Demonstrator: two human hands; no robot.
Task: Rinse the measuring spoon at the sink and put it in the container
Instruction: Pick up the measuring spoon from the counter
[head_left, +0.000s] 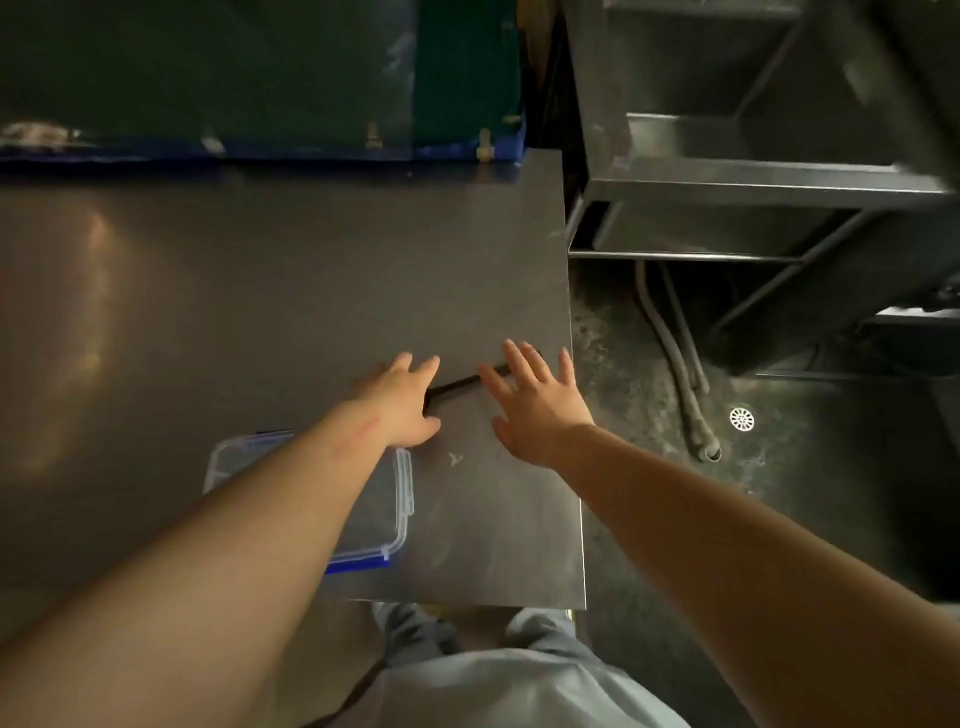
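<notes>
A thin black measuring spoon lies flat on the steel table, its visible handle running between my two hands. My left hand rests over its near end with the fingers spread, and that end is hidden under the hand. My right hand hovers over its far end, fingers apart, near the table's right edge. Neither hand grips anything. A clear plastic container with blue clips sits on the table under my left forearm, partly hidden. The steel sink stands to the upper right.
The table's right edge drops to a dark floor with two hoses and a round floor drain. A blue and green bin stands behind the table. My grey trousers show at the bottom.
</notes>
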